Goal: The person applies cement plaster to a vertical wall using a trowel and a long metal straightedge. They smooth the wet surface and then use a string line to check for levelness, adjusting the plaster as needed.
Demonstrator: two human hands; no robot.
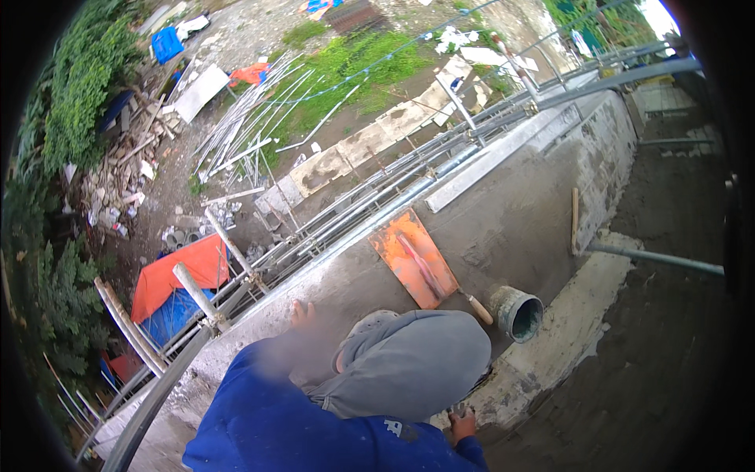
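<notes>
My left hand (301,313) lies on the top of the concrete wall (338,279), its fingers spread and part of it blurred. Lower down on the right, my right hand (462,423) rests with its fingers on the pale concrete ledge (543,346) and holds nothing I can see. Beyond my bent knee, an orange plastering float (414,256) with a red handle lies flat on the wet grey mortar. A wooden handle (476,308), perhaps a trowel's, sticks out beside it; its blade is hidden. Near that handle, a mortar-smeared bucket (515,312) is tipped on its side.
Scaffold pipes (370,208) run along the wall's outer edge, with a drop to the ground beyond. A metal pipe (657,257) crosses at the right, near a wooden strip (575,220). Below lie an orange tarp (181,271), stacked poles (252,118) and rubble.
</notes>
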